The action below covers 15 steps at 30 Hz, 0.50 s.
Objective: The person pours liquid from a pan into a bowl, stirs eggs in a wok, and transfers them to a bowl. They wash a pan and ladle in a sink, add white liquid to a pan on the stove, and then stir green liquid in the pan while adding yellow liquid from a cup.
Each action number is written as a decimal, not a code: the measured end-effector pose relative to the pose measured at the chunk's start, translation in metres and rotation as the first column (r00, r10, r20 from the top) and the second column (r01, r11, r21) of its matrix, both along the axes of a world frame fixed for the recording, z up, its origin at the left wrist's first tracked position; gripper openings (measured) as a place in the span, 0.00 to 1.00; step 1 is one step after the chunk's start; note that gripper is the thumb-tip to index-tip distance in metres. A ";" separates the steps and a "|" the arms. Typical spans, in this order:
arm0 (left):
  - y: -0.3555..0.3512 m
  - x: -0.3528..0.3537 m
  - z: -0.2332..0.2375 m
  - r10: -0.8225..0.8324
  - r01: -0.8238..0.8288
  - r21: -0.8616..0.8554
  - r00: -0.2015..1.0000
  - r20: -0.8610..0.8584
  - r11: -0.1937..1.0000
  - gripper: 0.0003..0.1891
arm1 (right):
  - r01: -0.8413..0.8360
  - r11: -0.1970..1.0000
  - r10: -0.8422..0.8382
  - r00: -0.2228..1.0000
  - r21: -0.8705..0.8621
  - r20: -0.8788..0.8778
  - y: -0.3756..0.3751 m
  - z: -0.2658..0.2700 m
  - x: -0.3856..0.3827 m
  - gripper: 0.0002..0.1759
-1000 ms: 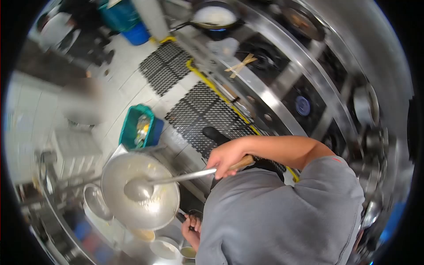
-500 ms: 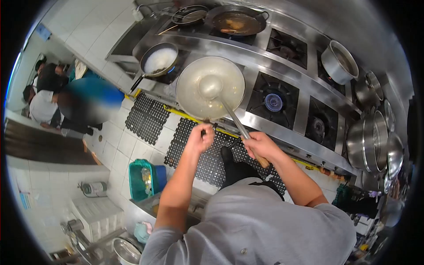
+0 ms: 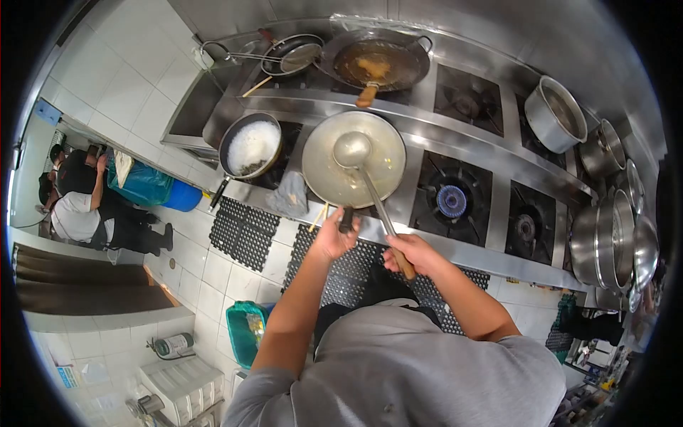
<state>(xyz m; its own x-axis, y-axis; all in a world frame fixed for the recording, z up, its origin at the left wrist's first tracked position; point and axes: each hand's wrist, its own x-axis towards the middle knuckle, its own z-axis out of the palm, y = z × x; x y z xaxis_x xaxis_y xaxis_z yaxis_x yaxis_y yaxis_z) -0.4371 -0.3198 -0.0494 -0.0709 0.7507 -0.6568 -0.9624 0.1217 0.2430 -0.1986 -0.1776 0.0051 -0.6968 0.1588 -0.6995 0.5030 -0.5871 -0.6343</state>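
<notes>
A wide, pale-bottomed wok is at the front of the range, left of a lit burner. My left hand is closed around the wok's dark handle on the near side. In my right hand is a long metal ladle with a wooden grip end. The ladle's round bowl rests inside the wok, where a little shiny liquid shows. A crumpled grey cloth lies just left of the wok, with a frying pan of white, foamy contents beyond it.
A blue flame burns on the burner to the right. Behind stand a dark wok with brownish liquid, a strainer over a pan, and a deep pot. Black mats cover the floor; other people are at far left.
The view has shifted, so the range appears lower. My left hand has come closer around the wok handle. The wok sits farther back against the range, and the grey cloth shows more fully.
</notes>
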 end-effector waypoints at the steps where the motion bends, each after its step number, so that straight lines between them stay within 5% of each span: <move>1: -0.004 -0.003 0.004 -0.014 0.009 -0.060 0.997 -0.073 0.998 0.34 | -0.053 0.998 0.052 0.998 0.029 0.045 0.002 0.002 -0.004 0.31; 3: -0.029 -0.018 -0.005 -0.242 0.229 -0.109 0.963 -0.119 0.967 0.35 | -0.210 0.816 0.186 0.978 0.539 0.099 0.007 0.000 -0.011 0.36; 5: -0.059 -0.023 0.012 -0.291 0.236 -0.201 0.901 -0.320 0.951 0.31 | -0.249 0.417 0.185 0.965 0.874 0.186 0.002 0.017 -0.034 0.39; 7: -0.097 -0.036 0.018 -0.373 0.266 -0.285 0.813 -0.447 0.921 0.26 | -0.217 -0.062 0.091 0.971 0.974 0.222 -0.010 0.077 -0.062 0.41; 9: -0.146 -0.055 0.018 -0.384 0.246 -0.322 0.777 -0.498 0.914 0.23 | -0.005 0.409 0.014 1.000 0.912 -0.001 -0.011 0.123 -0.109 0.33; 10: -0.174 -0.068 0.005 -0.423 0.241 -0.377 0.730 -0.537 0.894 0.23 | 0.273 0.214 -0.125 0.960 0.938 -0.251 0.004 0.108 -0.131 0.33; 11: -0.204 -0.081 -0.009 -0.465 0.238 -0.428 0.678 -0.570 0.872 0.23 | 0.473 0.482 -0.370 0.873 0.738 -0.318 0.016 0.135 -0.153 0.40; 12: -0.233 -0.092 -0.013 -0.443 0.186 -0.444 0.670 -0.596 0.877 0.22 | 0.716 0.503 -0.595 0.693 0.485 -0.407 0.038 0.146 -0.177 0.48; 13: -0.264 -0.106 -0.016 -0.428 0.139 -0.458 0.656 -0.622 0.878 0.21 | 0.772 0.539 -0.675 0.636 0.338 -0.374 0.053 0.169 -0.198 0.55; 15: -0.327 -0.139 -0.035 -0.395 0.107 -0.492 0.749 -0.532 0.864 0.20 | 0.657 0.747 -0.654 0.700 -0.101 -0.287 0.092 0.191 -0.240 0.51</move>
<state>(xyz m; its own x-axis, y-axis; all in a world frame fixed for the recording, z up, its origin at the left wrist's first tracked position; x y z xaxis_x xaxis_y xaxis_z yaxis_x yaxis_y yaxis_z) -0.5765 -0.6468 -0.0845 -0.4021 0.4724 -0.7844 -0.5490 0.5612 0.6194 -0.4386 -0.0859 0.1964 -0.5792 0.6574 -0.4821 -0.2119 -0.6925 -0.6897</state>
